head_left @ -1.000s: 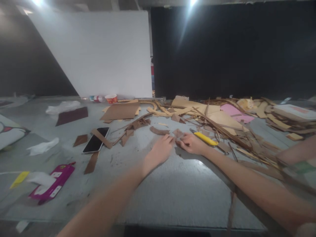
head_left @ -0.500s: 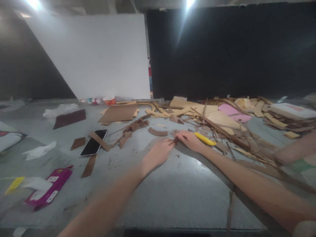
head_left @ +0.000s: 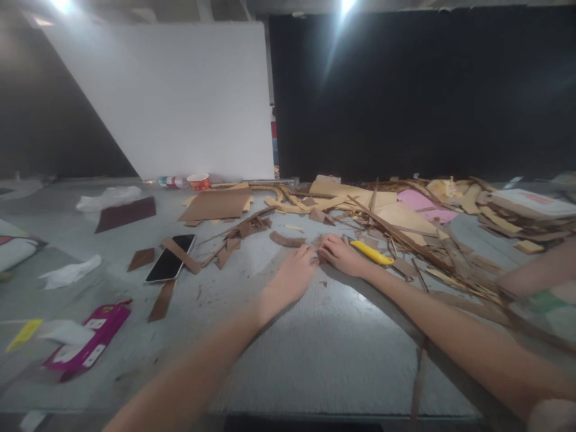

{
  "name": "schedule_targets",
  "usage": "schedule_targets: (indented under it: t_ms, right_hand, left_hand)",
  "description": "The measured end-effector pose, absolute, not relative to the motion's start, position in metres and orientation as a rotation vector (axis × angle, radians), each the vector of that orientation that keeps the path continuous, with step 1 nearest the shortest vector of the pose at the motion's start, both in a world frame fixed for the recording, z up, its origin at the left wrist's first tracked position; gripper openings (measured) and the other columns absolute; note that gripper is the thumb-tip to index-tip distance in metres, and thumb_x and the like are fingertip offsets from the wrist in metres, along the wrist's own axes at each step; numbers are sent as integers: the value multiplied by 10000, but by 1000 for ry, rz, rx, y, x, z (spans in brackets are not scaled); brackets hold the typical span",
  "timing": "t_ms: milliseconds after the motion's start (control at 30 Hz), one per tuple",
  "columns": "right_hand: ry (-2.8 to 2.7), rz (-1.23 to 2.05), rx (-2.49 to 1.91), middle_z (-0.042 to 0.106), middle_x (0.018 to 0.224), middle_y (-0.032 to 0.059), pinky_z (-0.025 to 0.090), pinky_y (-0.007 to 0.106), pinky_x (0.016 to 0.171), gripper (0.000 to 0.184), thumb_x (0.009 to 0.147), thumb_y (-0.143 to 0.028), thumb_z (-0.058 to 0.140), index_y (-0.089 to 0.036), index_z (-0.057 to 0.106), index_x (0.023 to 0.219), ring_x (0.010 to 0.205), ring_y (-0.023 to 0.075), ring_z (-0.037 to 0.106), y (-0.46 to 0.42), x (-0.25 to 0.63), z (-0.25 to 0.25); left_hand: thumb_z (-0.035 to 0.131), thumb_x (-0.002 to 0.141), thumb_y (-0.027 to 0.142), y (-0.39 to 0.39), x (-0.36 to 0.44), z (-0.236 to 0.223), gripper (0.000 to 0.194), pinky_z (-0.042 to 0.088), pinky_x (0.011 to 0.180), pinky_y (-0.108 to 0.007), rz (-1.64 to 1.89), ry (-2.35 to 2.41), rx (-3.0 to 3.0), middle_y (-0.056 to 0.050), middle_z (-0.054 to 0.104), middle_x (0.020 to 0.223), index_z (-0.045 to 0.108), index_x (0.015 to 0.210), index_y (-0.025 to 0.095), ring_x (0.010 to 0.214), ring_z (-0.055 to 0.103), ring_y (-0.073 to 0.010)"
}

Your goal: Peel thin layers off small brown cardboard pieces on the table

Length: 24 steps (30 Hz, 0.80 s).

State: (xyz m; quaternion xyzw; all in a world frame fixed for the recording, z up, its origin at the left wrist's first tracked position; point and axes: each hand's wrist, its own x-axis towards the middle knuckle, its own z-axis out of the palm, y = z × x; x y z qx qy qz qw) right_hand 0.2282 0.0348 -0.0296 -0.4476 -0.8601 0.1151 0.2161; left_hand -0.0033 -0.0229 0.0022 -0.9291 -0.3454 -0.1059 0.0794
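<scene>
My left hand (head_left: 292, 276) and my right hand (head_left: 341, 255) meet low over the grey table, fingertips almost touching. Between them a small brown piece of sheet material (head_left: 316, 261) shows in part; the fingers of both hands are bent around it and cover the rest. Just beyond my left fingertips lies a curved brown strip (head_left: 288, 240). A yellow-handled tool (head_left: 372, 253) lies right beside my right hand, its end partly hidden behind the fingers.
A phone (head_left: 171, 259) lies at the left under a brown strip. Nearer is a purple wipes pack (head_left: 90, 342). Brown offcuts (head_left: 231, 246) and tan sheets (head_left: 400, 219) spread across the back and right. Another person's arm (head_left: 537, 270) reaches in at the right edge.
My left fingers have shifted up slightly and point more away from me. My right hand has moved a little left and its fingers curl more. The view has shifted slightly.
</scene>
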Motion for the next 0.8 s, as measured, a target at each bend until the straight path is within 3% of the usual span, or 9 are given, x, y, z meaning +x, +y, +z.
schedule_targets:
  t_ms: [433, 633, 800]
  right_hand:
    - [-2339, 195, -1434, 692, 1074, 104, 363, 443, 958, 401, 1135, -297, 449, -200, 687, 827, 1082, 270, 596, 27, 224, -28]
    - [-2331, 212, -1400, 725, 1016, 79, 372, 400, 883, 198, 995, -315, 674, -207, 683, 830, 1004, 263, 640, 22, 220, -23]
    - [-2262, 245, -1412, 754, 906, 59, 365, 364, 802, 175, 943, -276, 711, -212, 684, 782, 873, 235, 662, 21, 220, -16]
  left_hand:
    - [461, 924, -36, -29, 6, -4, 348, 528, 1069, -452, -210, -950, -2734, -196, 700, 1228, 720, 1133, 65, 1277, 602, -337]
    - [443, 941, -7, -31, 6, -2, 403, 525, 1048, -479, -287, -1045, -2780, -206, 692, 1223, 686, 1252, 69, 1259, 604, -340]
    - [478, 925, 13, -33, 8, -2, 392, 542, 984, -480, -255, -1067, -2716, -227, 689, 1272, 693, 1247, 78, 1294, 580, -363]
